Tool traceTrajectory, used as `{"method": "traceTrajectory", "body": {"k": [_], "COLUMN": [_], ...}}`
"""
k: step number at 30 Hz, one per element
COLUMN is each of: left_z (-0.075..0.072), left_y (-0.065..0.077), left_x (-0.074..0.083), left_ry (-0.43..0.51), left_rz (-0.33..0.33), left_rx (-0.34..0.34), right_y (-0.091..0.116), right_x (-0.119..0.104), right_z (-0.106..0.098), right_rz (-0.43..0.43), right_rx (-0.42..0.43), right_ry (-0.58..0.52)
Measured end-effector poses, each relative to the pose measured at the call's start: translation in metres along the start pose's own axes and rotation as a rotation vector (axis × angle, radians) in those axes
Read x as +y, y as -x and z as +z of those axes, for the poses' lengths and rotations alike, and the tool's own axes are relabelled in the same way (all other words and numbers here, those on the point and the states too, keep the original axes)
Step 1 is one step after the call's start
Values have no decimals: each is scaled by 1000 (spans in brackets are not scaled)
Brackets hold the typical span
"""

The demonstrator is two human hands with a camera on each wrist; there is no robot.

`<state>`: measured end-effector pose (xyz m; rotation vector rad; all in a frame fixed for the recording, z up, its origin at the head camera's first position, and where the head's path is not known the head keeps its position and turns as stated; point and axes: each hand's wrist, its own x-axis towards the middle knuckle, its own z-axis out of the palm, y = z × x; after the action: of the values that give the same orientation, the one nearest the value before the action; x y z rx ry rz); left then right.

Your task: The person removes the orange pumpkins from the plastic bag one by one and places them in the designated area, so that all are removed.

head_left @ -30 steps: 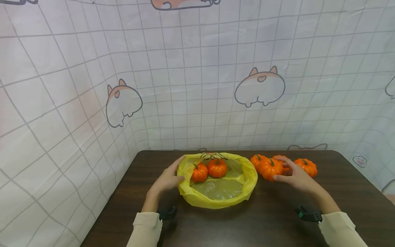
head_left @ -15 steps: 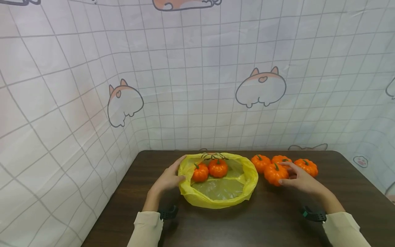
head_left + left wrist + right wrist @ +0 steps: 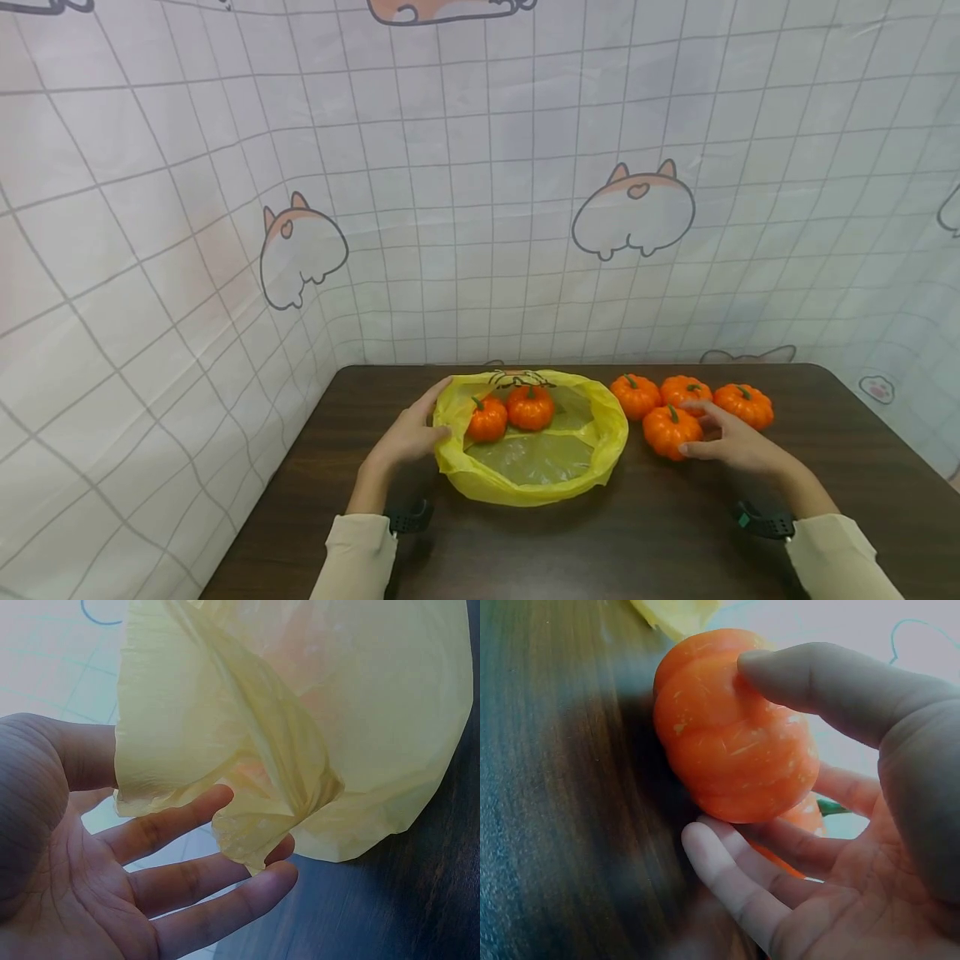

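Note:
A yellow plastic bag (image 3: 525,493) stands on the table with its mouth spread and its rim rolled out. Two small orange pumpkins (image 3: 530,408) lie inside, towards its back left. At the bag's left side my left hand (image 3: 408,431) touches the rim, its fingers fairly straight and spread in the left wrist view; the thumb tip is hidden there behind the plastic (image 3: 172,712). To the right of the bag, my right hand (image 3: 738,442) holds a small pumpkin (image 3: 670,432) between thumb and fingers. In the right wrist view the thumb presses this ribbed orange pumpkin (image 3: 735,735).
Behind the held pumpkin, more small pumpkins stand in a row: one at the left (image 3: 636,396), a middle pumpkin (image 3: 684,388) and a right one (image 3: 742,405). The dark wooden table (image 3: 540,554) ends at a white gridded cloth backdrop (image 3: 510,283).
My right hand has moved slightly right and nearer, and the front pumpkin has come with it, away from the row behind. My left hand and the bag look the same.

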<state>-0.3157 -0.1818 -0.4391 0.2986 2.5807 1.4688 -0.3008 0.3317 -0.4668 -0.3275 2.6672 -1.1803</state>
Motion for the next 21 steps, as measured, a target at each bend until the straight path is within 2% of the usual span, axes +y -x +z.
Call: {"method": "traceTrajectory", "body": {"k": [21], "left_z": [0], "left_y": [0], "left_x": [-1], "left_ry": [-2], "left_rz": [5], "left_rx": [1], "right_y": [2], "right_x": [1], "right_z": [2], "right_rz": [29], "right_rx": [2], "right_ry": [-81]}}
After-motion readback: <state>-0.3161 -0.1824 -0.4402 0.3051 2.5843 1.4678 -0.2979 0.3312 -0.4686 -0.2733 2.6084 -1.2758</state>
